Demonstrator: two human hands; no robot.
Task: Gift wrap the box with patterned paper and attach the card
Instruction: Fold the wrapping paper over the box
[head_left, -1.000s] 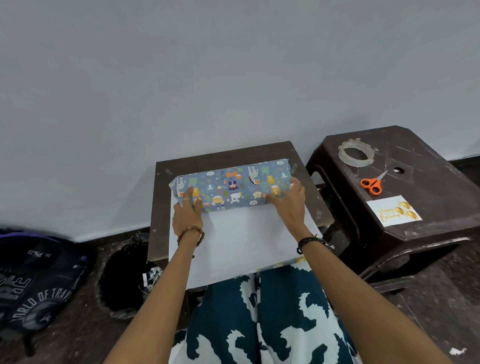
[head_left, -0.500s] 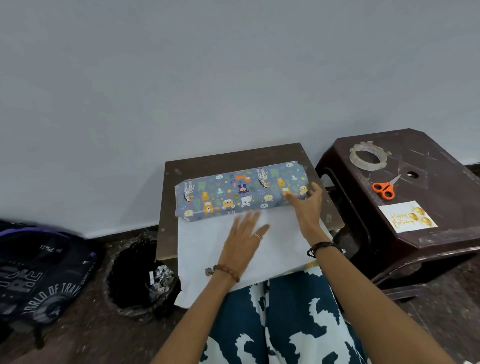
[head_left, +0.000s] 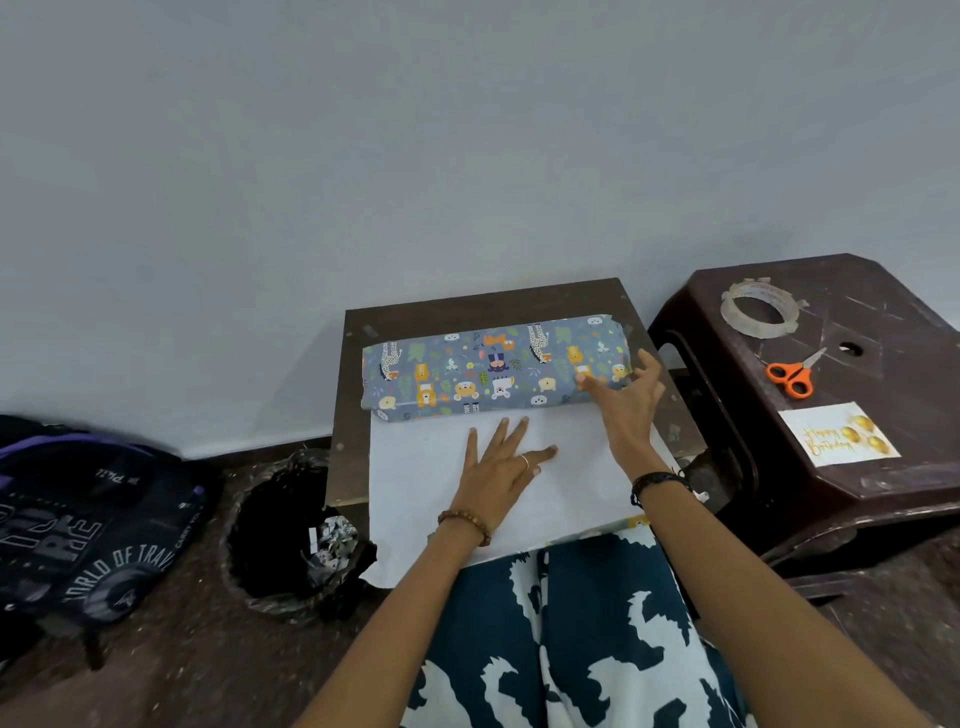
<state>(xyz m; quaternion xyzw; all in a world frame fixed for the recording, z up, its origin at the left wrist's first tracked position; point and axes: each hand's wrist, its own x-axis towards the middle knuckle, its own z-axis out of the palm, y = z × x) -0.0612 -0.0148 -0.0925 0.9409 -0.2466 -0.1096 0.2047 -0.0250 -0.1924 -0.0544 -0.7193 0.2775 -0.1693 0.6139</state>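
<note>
A box covered in blue animal-patterned paper (head_left: 483, 371) lies across the small brown table (head_left: 415, 312). The paper's white underside (head_left: 415, 478) spreads from the box toward me and hangs over the table's front edge. My left hand (head_left: 501, 465) lies flat on that white sheet, fingers spread. My right hand (head_left: 626, 397) rests against the box's right end, fingers apart on the paper. A white "Happy Birthday" card (head_left: 839, 440) with gold balloons lies on the dark plastic stool (head_left: 883, 312) at the right.
On the stool also sit a roll of clear tape (head_left: 759, 313) and orange-handled scissors (head_left: 792, 375). A black-lined bin (head_left: 291, 535) stands left of the table, and a dark backpack (head_left: 78, 514) lies farther left. A grey wall rises behind.
My left hand left the box's left end and came down flat on the white sheet in the middle. My right hand stayed at the box's right end. The view shifted slightly left.
</note>
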